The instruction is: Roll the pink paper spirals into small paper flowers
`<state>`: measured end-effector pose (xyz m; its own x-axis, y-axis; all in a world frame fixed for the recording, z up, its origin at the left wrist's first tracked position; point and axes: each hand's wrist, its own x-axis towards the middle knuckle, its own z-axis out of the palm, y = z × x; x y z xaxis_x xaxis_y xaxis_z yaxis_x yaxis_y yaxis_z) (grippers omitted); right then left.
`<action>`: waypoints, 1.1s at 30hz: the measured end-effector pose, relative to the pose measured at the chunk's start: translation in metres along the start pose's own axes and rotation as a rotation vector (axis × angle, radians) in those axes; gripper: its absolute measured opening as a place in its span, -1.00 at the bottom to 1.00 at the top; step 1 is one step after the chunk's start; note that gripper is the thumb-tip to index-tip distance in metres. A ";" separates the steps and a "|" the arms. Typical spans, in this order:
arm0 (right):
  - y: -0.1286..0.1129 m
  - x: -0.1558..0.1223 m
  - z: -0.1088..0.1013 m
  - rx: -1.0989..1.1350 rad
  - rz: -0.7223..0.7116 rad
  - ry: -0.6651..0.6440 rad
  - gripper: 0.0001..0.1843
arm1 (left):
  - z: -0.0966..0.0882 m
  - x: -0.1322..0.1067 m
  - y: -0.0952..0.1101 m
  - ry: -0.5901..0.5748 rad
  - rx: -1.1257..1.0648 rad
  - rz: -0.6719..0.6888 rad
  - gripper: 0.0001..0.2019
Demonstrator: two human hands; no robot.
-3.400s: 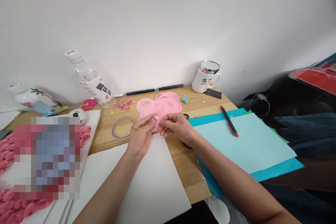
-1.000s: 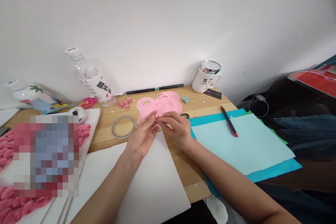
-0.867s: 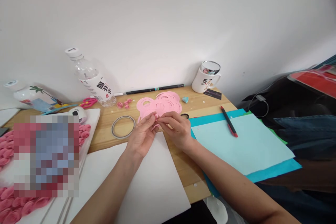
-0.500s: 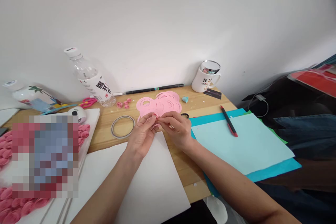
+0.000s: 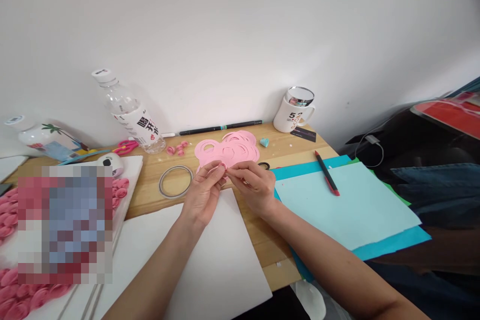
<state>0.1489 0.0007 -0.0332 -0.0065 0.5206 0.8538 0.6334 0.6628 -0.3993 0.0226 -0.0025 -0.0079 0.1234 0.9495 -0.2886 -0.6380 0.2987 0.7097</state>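
Between my fingertips is a small pink paper roll (image 5: 222,166), mostly covered by the fingers. My left hand (image 5: 204,190) pinches it from the left. From the other side my right hand (image 5: 254,186) has thumb and fingers closed on the same roll. Both hands are above the near edge of a pile of pink paper rings (image 5: 234,150). Several small rolled pink paper flowers (image 5: 181,148) lie behind and to the left. A teal paper roll (image 5: 264,142) stands right of the pile. Under my left forearm lies a white sheet (image 5: 221,260).
A tape roll (image 5: 161,184) lies left of my hands. A bottle (image 5: 137,122), a black pen (image 5: 221,127) and a white mug (image 5: 294,114) line the wall. Blue and pale sheets (image 5: 345,205) with a marker (image 5: 327,174) are right. Pink paper flowers (image 5: 28,292) cover a board on the left.
My hands stay in nearly the same place. The fingers of my right hand have shifted slightly around the pink paper roll.
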 end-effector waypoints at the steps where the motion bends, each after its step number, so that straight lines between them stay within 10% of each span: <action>1: -0.001 0.000 0.000 0.003 0.009 0.004 -0.87 | 0.000 0.000 -0.001 0.000 0.008 0.005 -0.82; 10: 0.003 0.007 -0.005 0.163 0.157 -0.057 -0.84 | -0.001 -0.001 0.005 -0.008 0.150 0.006 -0.87; 22: 0.016 0.021 -0.021 0.617 0.425 -0.718 -0.71 | -0.020 0.003 0.031 -0.333 0.680 -0.158 -0.97; 33: 0.013 0.014 -0.007 0.651 0.494 -0.447 -0.82 | -0.019 0.006 0.020 -0.096 0.446 -0.039 -0.79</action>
<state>0.1622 0.0127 -0.0243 -0.2353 0.8931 0.3833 0.0855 0.4119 -0.9072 -0.0037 0.0074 -0.0078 0.2242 0.9351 -0.2744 -0.2445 0.3265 0.9130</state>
